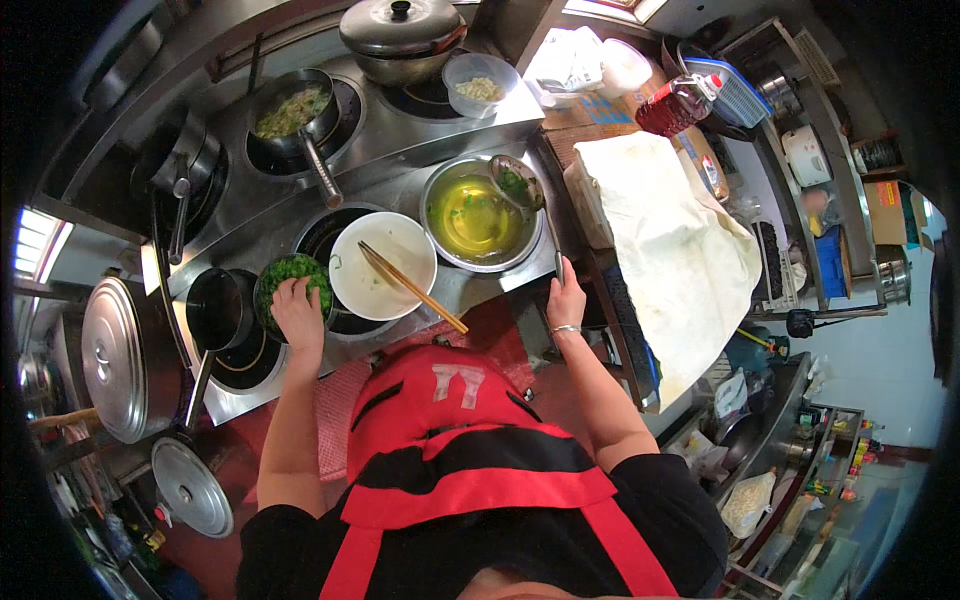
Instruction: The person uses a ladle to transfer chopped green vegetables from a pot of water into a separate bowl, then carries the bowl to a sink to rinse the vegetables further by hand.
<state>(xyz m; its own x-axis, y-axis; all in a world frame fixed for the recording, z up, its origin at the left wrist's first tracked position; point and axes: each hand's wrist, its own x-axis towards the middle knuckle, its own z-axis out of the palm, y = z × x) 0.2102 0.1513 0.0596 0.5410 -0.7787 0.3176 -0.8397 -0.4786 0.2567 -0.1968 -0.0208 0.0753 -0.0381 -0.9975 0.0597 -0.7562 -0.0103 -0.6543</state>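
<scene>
My left hand (pixel 298 315) is at a dark bowl heaped with finely chopped greens (pixel 304 271). Its fingertips touch the greens, and whether they grip any cannot be told. In my right hand (pixel 566 304) is the handle of a metal ladle (pixel 551 225). The ladle's head, with some chopped greens in it, tilts over the right rim of a steel basin (pixel 429 232). Clear yellow liquid (pixel 474 214) with a few green bits fills much of the basin. Between the two vessels stands a white bowl (pixel 356 296), with wooden chopsticks (pixel 420 289) resting across its rim.
A saucepan of food (pixel 291 112), a lidded pot (pixel 401 45) and a plastic bowl of chopped pieces (pixel 480 91) stand on the rear stove. An empty-looking black saucepan (pixel 217 309) is at left. A pale cloth (pixel 667 240) covers things at right, near a jug of red liquid (pixel 671 106).
</scene>
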